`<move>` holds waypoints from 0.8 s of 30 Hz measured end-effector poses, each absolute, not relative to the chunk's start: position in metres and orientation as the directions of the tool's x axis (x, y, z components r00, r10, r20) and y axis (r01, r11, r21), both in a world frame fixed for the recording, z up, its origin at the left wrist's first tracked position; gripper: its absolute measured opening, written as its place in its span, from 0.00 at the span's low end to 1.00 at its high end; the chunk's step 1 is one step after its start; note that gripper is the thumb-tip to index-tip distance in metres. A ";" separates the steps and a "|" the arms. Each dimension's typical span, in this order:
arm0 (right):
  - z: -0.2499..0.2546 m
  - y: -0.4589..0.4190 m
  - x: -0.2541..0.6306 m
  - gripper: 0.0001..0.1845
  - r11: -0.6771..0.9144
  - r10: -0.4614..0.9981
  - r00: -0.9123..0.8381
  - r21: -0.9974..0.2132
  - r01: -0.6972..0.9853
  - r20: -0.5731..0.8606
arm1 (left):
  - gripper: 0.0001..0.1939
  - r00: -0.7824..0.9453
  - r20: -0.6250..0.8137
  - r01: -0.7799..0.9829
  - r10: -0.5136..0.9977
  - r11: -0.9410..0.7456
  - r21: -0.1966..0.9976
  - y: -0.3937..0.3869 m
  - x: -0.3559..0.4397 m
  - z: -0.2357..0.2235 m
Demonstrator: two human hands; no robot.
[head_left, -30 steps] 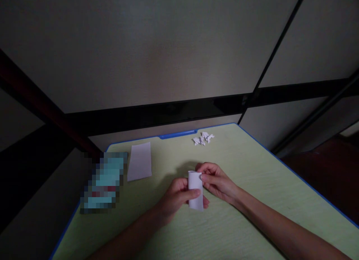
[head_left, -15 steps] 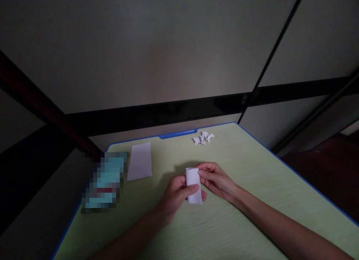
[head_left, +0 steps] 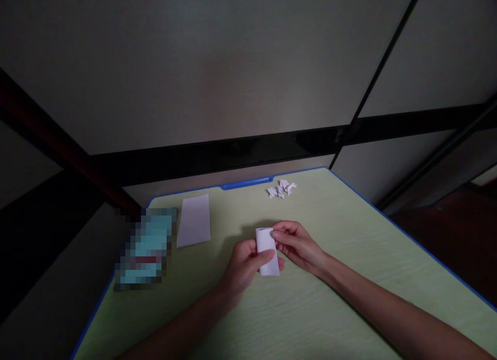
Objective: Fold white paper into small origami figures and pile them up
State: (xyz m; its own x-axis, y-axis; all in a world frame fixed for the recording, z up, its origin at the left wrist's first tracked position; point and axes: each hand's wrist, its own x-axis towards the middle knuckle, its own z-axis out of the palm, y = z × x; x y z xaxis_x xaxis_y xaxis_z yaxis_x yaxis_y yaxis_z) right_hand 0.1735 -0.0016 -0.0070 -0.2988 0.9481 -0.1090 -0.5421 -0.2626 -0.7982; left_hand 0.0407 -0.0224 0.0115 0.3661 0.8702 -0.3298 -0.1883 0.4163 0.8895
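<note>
A small sheet of white paper [head_left: 266, 241], folded over on itself, is held upright above the table. My left hand [head_left: 245, 262] grips it from the left, thumb across its front and fingers behind. My right hand [head_left: 295, 244] pinches its upper right edge between thumb and fingers. The fold runs down the paper's left side, and its top end shows the layers slightly apart. Some fingertips of both hands are hidden behind the paper.
On the pale green table [head_left: 349, 277] with a blue rim lies a stack of white paper [head_left: 194, 220] at the back left. A pixelated teal item [head_left: 149, 246] is beside it. Several small folded paper pieces [head_left: 281, 189] sit near the far edge, before a cabinet front [head_left: 217, 80].
Both hands have shifted slightly away from me and to the left with the folded paper. Their grip looks the same, and the things on the table have stayed put.
</note>
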 end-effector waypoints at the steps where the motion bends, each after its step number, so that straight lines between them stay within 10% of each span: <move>1: -0.007 -0.002 0.173 0.04 -0.250 0.955 -0.274 -0.812 -0.527 -0.116 | 0.09 0.367 -0.331 -0.186 0.869 0.418 0.889 -0.022 0.041 0.012; 16: -0.005 -0.002 0.174 0.06 -0.225 0.943 -0.319 -0.888 -0.401 -0.095 | 0.06 0.192 -0.258 -0.459 0.947 0.319 0.829 -0.009 0.034 0.006; 24: -0.005 -0.019 0.162 0.03 0.116 0.954 -0.248 -0.971 -0.207 0.167 | 0.05 0.211 -0.213 -0.575 0.954 0.297 0.762 -0.008 0.036 0.005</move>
